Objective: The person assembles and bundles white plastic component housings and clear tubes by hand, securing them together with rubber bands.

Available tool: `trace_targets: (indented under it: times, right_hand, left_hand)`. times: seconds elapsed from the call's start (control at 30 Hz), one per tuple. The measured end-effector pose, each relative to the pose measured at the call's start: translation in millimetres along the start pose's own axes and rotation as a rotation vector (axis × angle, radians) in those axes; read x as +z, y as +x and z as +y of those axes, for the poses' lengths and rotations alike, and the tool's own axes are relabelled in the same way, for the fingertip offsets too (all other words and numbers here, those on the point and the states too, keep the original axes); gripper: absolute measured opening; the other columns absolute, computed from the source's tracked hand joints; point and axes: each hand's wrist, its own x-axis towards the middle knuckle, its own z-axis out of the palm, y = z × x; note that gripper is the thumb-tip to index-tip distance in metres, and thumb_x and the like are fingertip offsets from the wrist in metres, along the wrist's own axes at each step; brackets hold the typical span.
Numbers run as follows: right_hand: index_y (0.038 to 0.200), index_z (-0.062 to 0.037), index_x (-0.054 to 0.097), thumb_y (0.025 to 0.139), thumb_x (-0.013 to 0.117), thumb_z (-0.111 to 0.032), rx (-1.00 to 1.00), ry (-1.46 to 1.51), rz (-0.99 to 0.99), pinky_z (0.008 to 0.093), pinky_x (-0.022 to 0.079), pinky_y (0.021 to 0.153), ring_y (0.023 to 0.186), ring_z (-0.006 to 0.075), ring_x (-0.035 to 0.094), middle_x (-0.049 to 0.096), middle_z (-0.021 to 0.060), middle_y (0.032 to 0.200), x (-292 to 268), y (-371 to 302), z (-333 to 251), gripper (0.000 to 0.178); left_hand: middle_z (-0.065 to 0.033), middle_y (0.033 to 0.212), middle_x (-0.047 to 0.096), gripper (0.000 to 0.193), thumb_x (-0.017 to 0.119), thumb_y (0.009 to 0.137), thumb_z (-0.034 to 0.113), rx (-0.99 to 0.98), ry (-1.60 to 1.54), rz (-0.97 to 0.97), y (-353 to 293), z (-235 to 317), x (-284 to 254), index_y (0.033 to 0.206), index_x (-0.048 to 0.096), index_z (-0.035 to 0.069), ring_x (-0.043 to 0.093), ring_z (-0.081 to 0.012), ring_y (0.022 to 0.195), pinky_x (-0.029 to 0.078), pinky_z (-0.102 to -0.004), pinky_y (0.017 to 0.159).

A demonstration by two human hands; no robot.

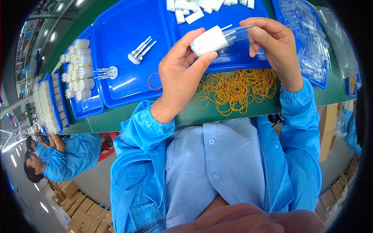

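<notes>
My left hand (176, 73) grips a white cylindrical part (210, 40) between thumb and fingers, tilted above a blue tray. Thin white prongs (229, 32) stick out of its right end. With thumb and forefinger, my right hand (278, 44) pinches a clear plastic tube (241, 35), which reaches over the prongs toward the white part. Whether the tube goes inside or around the part is hard to tell. Below both hands lies a heap of yellow rubber bands (237, 91), and a single rubber band (149, 82) sits by my left wrist.
A blue tray (128, 27) holds two white pronged pieces (135, 58). White cylinders (194, 16) lie in the tray beyond my hands. At right, another tray carries clear plastic pieces (305, 42). Capped clear-and-white assemblies (81, 70) fill trays at left. A co-worker (70, 159) sits farther left.
</notes>
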Motion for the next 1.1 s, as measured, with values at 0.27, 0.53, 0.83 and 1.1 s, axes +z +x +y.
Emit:
trace_targets:
  times: [0.27, 0.53, 0.83, 1.1]
  right_hand:
    - [0.107, -0.0004, 0.067, 0.091, 0.062, -0.018, 0.077, 0.213, -0.006, 0.0209, 0.05, 0.056, 0.06, 0.0083, 0.057, 0.061, 0.0055, 0.078, 5, 0, 2, 0.024]
    - [0.107, -0.0006, 0.067, 0.09, 0.063, -0.017, 0.073, 0.124, -0.007, 0.0211, 0.05, 0.057, 0.061, 0.0081, 0.058, 0.062, 0.0049, 0.077, 6, -1, 1, 0.024]
    - [0.107, -0.0021, 0.067, 0.089, 0.065, -0.018, 0.078, 0.017, 0.043, 0.0207, 0.05, 0.058, 0.062, 0.0077, 0.058, 0.063, 0.005, 0.079, 10, -3, 0, 0.024]
    - [0.108, -0.0021, 0.067, 0.089, 0.065, -0.017, 0.099, 0.062, 0.057, 0.0209, 0.051, 0.058, 0.062, 0.008, 0.058, 0.064, 0.0061, 0.08, 12, -3, 1, 0.024]
  left_hand:
    - [-0.0157, 0.12, 0.057, 0.047, 0.067, 0.081, -0.007, 0.01, 0.025, 0.022, 0, -2, 0, 0.125, 0.051, -0.003, 0.059, -0.0227, 0.109, 0.052, -0.0311, 0.091]
    - [-0.0153, 0.118, 0.057, 0.046, 0.067, 0.082, -0.006, 0.016, 0.01, 0.029, 0, -2, -2, 0.125, 0.052, -0.003, 0.059, -0.0221, 0.107, 0.052, -0.0313, 0.091]
    - [-0.0133, 0.116, 0.058, 0.038, 0.065, 0.085, -0.003, -0.001, -0.056, 0.042, 0, 2, -2, 0.122, 0.055, -0.002, 0.058, -0.02, 0.107, 0.051, -0.03, 0.091]
    - [-0.0128, 0.121, 0.052, 0.027, 0.064, 0.086, -0.002, 0.053, 0.074, -0.001, 0, 0, -6, 0.113, 0.063, 0.001, 0.056, -0.0174, 0.106, 0.05, -0.027, 0.087]
